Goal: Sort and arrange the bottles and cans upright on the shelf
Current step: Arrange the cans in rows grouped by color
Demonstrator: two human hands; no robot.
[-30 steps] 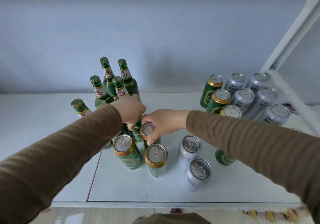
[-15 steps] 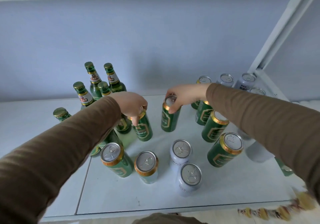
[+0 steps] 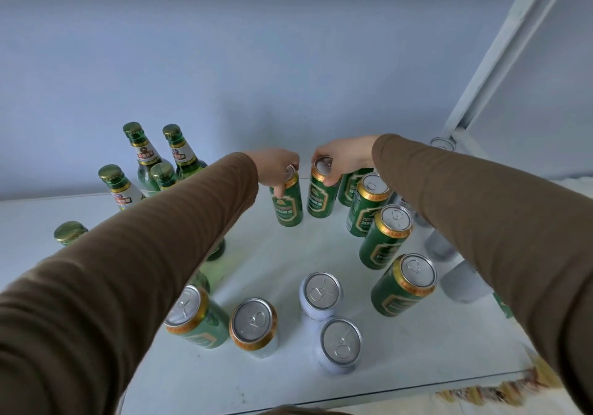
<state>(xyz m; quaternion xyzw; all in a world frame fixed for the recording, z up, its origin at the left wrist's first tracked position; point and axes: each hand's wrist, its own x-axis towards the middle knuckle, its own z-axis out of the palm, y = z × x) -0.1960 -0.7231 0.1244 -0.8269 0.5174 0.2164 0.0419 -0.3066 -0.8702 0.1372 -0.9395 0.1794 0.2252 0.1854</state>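
My left hand (image 3: 276, 166) grips the top of a green can (image 3: 287, 204) at the back middle of the white shelf (image 3: 263, 379). Right beside it, my right hand (image 3: 343, 157) holds the top of a second green can (image 3: 322, 197). Both cans are upright. A row of green cans (image 3: 385, 238) runs along the right, from the back toward the front. Green bottles (image 3: 142, 154) with gold caps stand at the back left, partly hidden by my left sleeve. Two silver cans (image 3: 322, 296) stand near the front middle.
Two gold-rimmed cans (image 3: 253, 326) stand at the front left. More silver cans (image 3: 462, 281) sit at the right behind my right sleeve. A white diagonal brace (image 3: 500, 49) of the frame rises at the right. The blue wall backs the shelf.
Both hands have carried their green cans away from the front cluster toward the back of the shelf; the two cans now stand side by side next to the right-hand row of green cans.
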